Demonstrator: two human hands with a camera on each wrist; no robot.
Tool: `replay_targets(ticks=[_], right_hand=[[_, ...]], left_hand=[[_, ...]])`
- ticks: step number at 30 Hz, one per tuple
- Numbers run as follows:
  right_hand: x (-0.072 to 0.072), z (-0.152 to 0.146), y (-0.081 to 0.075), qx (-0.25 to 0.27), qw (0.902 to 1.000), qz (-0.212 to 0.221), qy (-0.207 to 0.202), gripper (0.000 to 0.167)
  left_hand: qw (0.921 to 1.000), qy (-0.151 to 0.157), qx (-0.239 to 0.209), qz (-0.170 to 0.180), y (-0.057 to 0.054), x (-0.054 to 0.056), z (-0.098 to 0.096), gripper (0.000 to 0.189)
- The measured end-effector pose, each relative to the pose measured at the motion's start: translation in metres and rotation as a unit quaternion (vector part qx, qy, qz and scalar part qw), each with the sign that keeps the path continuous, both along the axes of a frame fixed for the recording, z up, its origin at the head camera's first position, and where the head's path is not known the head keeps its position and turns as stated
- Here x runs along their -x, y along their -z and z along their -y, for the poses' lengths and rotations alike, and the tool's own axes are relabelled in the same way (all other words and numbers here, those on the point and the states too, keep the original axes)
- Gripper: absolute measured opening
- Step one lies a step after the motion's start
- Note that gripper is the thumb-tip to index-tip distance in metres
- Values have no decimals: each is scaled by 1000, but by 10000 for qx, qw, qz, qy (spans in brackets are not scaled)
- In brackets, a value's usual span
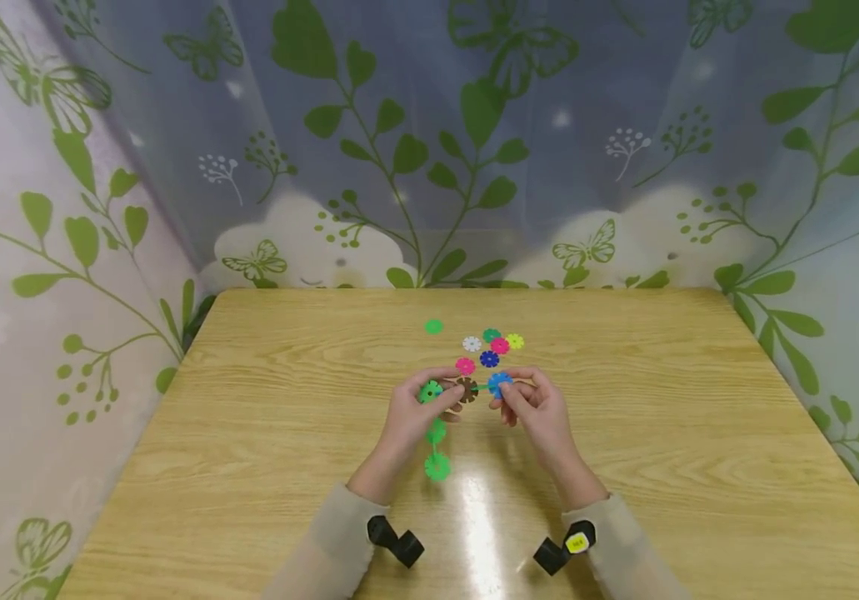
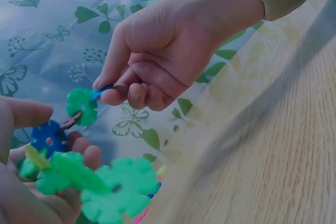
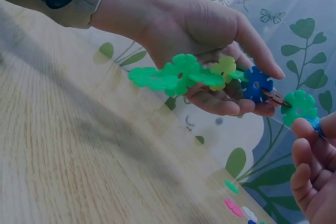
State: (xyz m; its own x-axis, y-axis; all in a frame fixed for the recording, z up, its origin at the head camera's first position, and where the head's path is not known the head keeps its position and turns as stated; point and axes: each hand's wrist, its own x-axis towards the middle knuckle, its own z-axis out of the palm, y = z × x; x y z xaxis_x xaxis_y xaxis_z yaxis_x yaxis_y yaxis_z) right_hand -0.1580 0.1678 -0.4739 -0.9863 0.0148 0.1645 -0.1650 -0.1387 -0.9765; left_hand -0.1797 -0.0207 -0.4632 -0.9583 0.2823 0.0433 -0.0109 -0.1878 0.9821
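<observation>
Disc chain (image 3: 224, 71): held up above the desk (image 1: 249, 433), strung between both hands, with green discs (image 1: 437, 467) trailing off the left side!
Left hand (image 1: 412, 412): curled in around the chain, the dark blue disc (image 3: 257, 84) pinched between thumb and fingers.
Right hand (image 1: 545, 408): the light blue disc (image 1: 500, 384) nipped by thumb and fingertip at the chain's end.
Mid-span: brown disc (image 1: 466, 389) and single green disc (image 3: 299, 107), slotted in line.
Handling: feather-light, stiff and slightly slippery, by the look of it; slots judged apt to twist loose.
Best hold: flat faces, close beside a joint.
Loose discs (image 1: 489, 359): scattered on the desk, just beyond the hands.
</observation>
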Motion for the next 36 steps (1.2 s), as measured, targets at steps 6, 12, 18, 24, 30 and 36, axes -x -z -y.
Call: replay_targets(ticks=[6, 12, 18, 24, 30, 36], right_hand=[[0, -4, -1, -96, 9998, 47, 152, 24], [1, -5, -4, -170, 9998, 12, 88, 25], [0, -5, -3, -361, 9991, -17, -243, 22], [0, -4, -4, -605, 9968, -132, -497, 20], [0, -4, -4, -708, 9935, -382, -804, 18], [0, -4, -5, -761, 9929, -313, -854, 21]], left_hand=[[9986, 340, 403, 14, 2, 0, 1, 33], [9931, 760, 890, 8, 1, -1, 1, 35], [9900, 1200, 741, 50, 2, -2, -4, 34], [9847, 1467, 854, 392, 3, -2, -5, 37], [9812, 1647, 984, 220, 4, -2, -5, 42], [9850, 1424, 973, -40, 5, -4, -4, 36]])
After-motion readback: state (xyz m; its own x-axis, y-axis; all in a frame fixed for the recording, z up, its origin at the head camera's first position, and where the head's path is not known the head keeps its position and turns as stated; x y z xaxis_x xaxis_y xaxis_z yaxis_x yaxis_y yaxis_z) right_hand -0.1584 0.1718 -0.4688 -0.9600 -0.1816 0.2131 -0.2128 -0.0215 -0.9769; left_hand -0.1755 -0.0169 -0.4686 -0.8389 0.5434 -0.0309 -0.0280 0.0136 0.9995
